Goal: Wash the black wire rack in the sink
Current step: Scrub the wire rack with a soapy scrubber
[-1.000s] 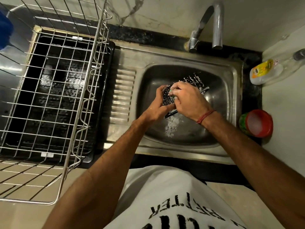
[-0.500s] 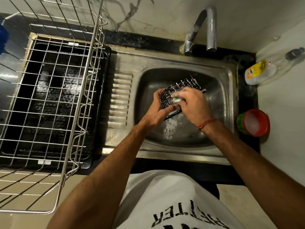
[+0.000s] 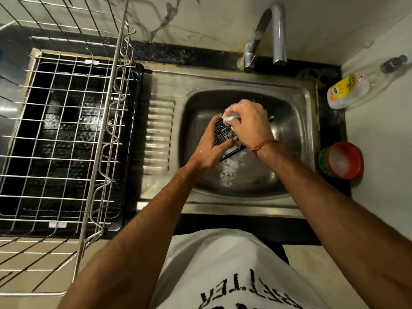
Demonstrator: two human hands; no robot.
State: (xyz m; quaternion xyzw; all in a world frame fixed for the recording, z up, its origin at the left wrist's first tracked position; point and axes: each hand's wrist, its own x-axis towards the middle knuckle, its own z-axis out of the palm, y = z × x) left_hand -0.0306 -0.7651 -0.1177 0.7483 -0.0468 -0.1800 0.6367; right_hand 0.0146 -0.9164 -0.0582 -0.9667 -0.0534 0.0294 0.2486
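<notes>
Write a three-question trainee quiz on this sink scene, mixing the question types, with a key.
1. True or false: water is running from the tap.
2. Which hand grips the black wire rack to steady it? A) left hand B) right hand
3. Fill in: the red-rimmed container sits on the counter to the ____ of the sink.

Key: 1 false; 2 A, while the right hand scrubs with a soapy scrubber; 3 right.

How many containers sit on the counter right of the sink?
2: a clear bottle with a yellow label lying near the back corner, and a red-rimmed tub nearer the person. Nothing suggests more are hidden.
</notes>
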